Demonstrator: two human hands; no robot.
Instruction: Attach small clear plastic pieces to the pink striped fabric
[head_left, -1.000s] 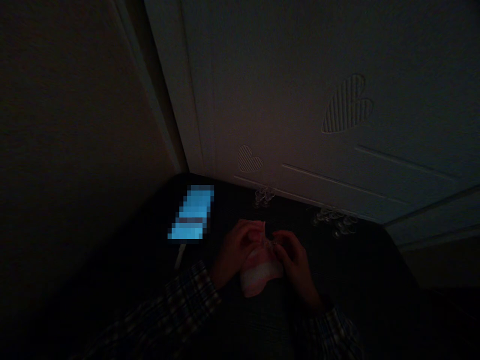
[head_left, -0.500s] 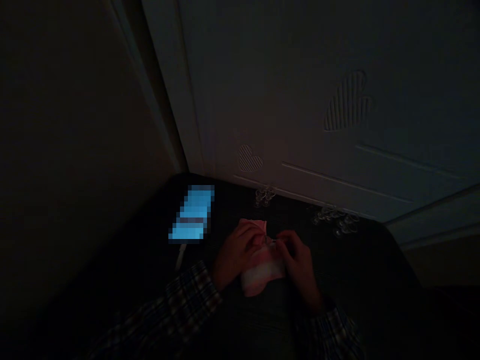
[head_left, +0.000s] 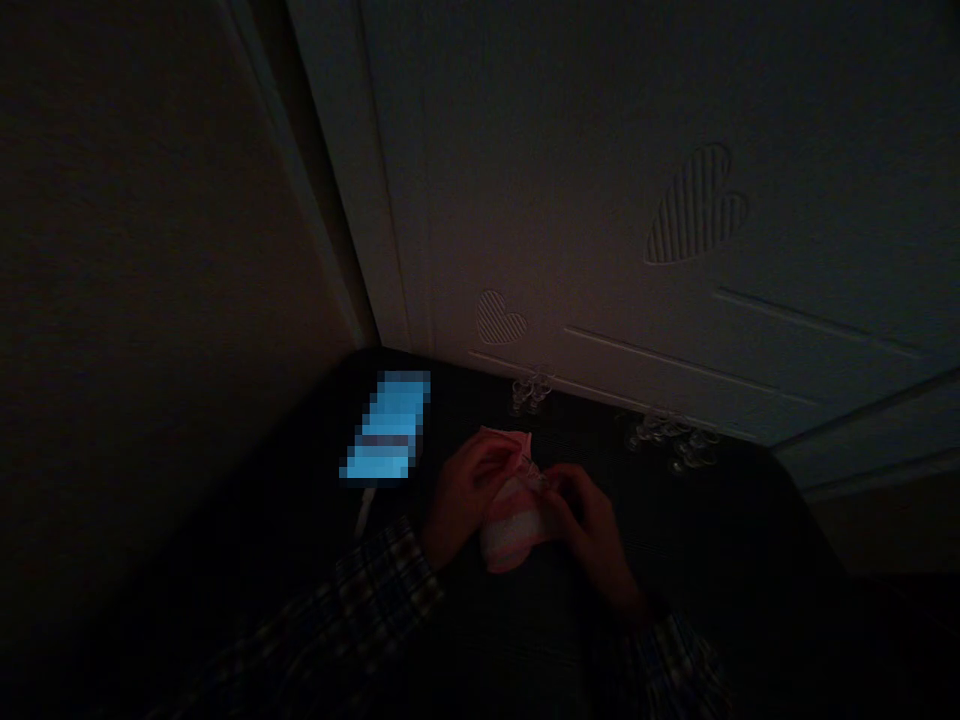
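Observation:
A pink-and-white striped cloth piece (head_left: pixel 514 520), with a rounded lower end like a sock, lies between my hands on the dark tabletop. The upper part of it is pinched in the fingers of my left hand (head_left: pixel 469 492), which comes in from the left. On the other side, my right hand (head_left: pixel 591 512) has its thumb and fingers closed at the cloth's upper right edge. A thin, shiny, wire-like piece (head_left: pixel 535 470) shows between the two sets of fingertips. It is too dark to make out its exact kind.
Small clear round pieces with wire loops lie in one group (head_left: pixel 531 392) behind the cloth and a larger group (head_left: pixel 675 440) to the right. A lit phone (head_left: pixel 390 425) with a cable (head_left: pixel 365 512) sits at left. A panel with raised hearts (head_left: pixel 501 318) borders the table's back.
My left hand and the cloth have shifted slightly up, away from me. More of the shiny wire-like piece shows at the cloth's edge. My right fingertips have moved a little leftward.

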